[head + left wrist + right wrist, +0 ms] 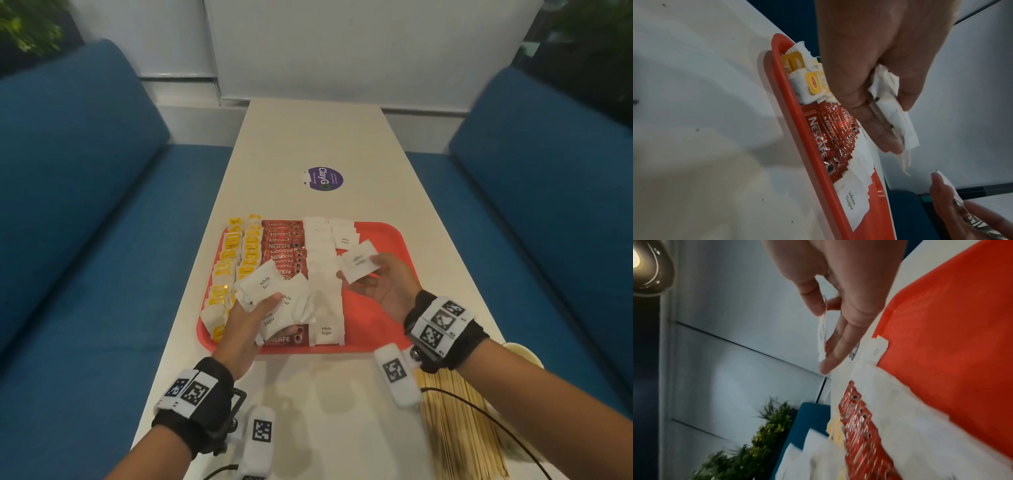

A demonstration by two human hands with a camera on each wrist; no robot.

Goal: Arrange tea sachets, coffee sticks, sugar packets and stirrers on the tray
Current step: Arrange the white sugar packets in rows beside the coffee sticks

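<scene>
Left hand [251,317] grips a fanned wad of sugar packets [274,294], held just above the tray's near-left part, about 7 o'clock from tray centre. Right hand [388,286] pinches one or two packets [359,262] between thumb and fingers, over the tray at roughly 3 o'clock, beside the sugar column.

Tray [383,236]: tea sachets [236,260] fill two columns along the 9 o'clock edge. Coffee sticks [282,245] sit in a column right of them. Sugar column [322,267] runs 12 to 6 through the middle, with a second, short row started at 1 o'clock. The right third of the tray shows bare red.

Stirrers [455,421] lie in a bundle on the table [315,137] at 5 o'clock off the tray, under the right forearm, untouched.

Judgement: tea and coffee look done. Sugar is underway, with both handfuls yet to be laid. Stirrers not started; the bare right strip is likely their spot. Roughly two-thirds through.
</scene>
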